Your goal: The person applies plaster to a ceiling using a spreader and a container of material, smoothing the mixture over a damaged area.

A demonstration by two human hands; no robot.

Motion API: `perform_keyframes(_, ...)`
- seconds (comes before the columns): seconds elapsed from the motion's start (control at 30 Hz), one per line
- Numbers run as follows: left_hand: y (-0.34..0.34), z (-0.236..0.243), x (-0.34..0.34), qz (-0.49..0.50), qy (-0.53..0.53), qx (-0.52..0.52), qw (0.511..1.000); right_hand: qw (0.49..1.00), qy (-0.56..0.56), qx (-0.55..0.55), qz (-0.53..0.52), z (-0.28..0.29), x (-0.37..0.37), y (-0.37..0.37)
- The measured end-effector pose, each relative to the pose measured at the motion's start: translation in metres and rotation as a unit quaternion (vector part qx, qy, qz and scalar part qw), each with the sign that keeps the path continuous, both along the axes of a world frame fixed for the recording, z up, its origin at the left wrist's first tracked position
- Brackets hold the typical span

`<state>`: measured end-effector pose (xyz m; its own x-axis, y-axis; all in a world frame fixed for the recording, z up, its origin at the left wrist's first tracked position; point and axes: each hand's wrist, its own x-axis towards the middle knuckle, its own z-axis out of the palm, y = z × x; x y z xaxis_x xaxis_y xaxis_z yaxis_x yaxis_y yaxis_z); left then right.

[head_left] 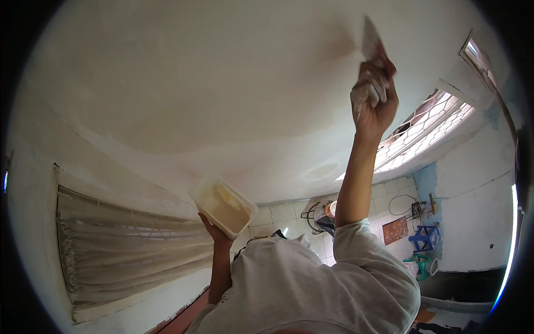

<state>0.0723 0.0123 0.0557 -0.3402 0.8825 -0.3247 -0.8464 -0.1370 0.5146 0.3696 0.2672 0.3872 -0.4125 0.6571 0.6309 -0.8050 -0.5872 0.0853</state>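
Observation:
Raised high at the upper right, my right hand [377, 103] is closed round the red handle of a putty knife [372, 43]. The knife's thin blade points up, close to the pale plastered wall [222, 83]; whether it touches cannot be told. White smears coat the fingers of this hand. Lower and to the left, my left hand [216, 230] grips a translucent rectangular plastic tub [202, 196] from its side and underneath. The tub is tilted, and beige putty [238, 216] lies inside it. Darker, damp-looking patches show on the wall.
A beige curtain [133, 250] covers a window at left. At right are a barred window [425, 128], a blue stool [425, 238] and a green stool [424, 266]. A dark-framed item [321, 217] stands on the tiled floor [281, 212] near a reddish-brown board [395, 230].

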Motion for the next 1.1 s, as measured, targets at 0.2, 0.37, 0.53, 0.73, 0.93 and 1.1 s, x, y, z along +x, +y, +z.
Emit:
perform_keyframes(0.2,-0.005,-0.025,-0.004,-0.018,-0.010,0.012,1.000,0.929,-0.307,-0.202,0.043,-0.105,-0.094,-0.049)
perform_keyframes(0.37,-0.005,-0.024,-0.009,-0.047,-0.001,0.010,0.999,0.939,-0.212,-0.223,0.156,-0.125,-0.130,0.008)
perform_keyframes(0.53,0.002,-0.019,-0.012,-0.040,0.014,0.027,0.999,0.994,0.036,-0.078,0.067,-0.016,0.008,0.015)
perform_keyframes(0.73,-0.003,-0.008,-0.003,-0.001,0.024,0.018,1.000,0.988,0.029,-0.070,-0.132,-0.049,0.005,-0.032)
perform_keyframes(0.93,-0.016,-0.021,-0.010,-0.039,-0.016,0.008,0.999,0.899,-0.284,-0.247,0.223,-0.201,-0.142,-0.051)
perform_keyframes(1.1,-0.004,-0.009,-0.004,-0.024,0.010,-0.015,1.000,0.950,-0.263,-0.154,0.064,-0.254,-0.121,0.025)
